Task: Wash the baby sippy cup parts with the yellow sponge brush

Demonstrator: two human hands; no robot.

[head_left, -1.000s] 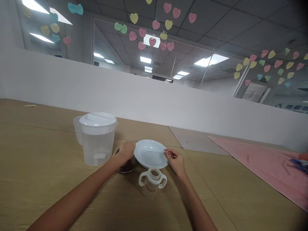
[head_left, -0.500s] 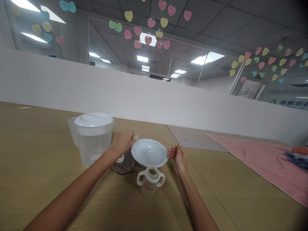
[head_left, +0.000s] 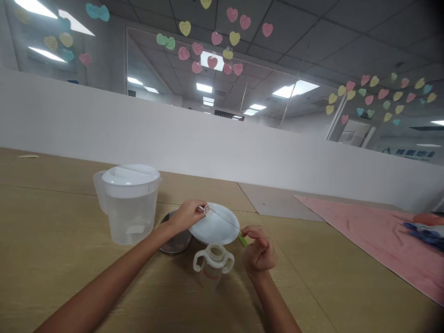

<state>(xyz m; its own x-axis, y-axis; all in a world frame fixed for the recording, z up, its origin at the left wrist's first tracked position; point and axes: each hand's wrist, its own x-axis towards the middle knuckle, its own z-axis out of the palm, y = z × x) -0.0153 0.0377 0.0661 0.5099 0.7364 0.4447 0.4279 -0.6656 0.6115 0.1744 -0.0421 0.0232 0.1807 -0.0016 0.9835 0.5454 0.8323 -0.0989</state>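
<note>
My left hand (head_left: 192, 213) pinches a small clear round piece (head_left: 208, 210) over the far rim of a white bowl (head_left: 217, 231). From that piece a thin wire-like strand (head_left: 227, 220) slants down to my right hand (head_left: 259, 247), whose thumb and fingers are closed on its end. Whether it is wire or thread I cannot tell. In front of the bowl an uncapped baby bottle (head_left: 211, 268) with two white handles stands upright. Left of the bowl, partly under my left wrist, lies a round dark metal dish (head_left: 176, 243). A green item (head_left: 243, 240) shows beside my right fingers.
A lidded clear pitcher (head_left: 130, 208) with liquid in it stands at the left. A pink cloth (head_left: 360, 231) covers the table's right side, with a blue and orange bundle (head_left: 425, 226) on it. Behind the table (head_left: 52, 254) runs a white low wall (head_left: 194, 143).
My left hand has moved right with the clear piece, now over the bowl's rim. My right hand has turned and curled inward. The strand, level before, now slopes down to the right.
</note>
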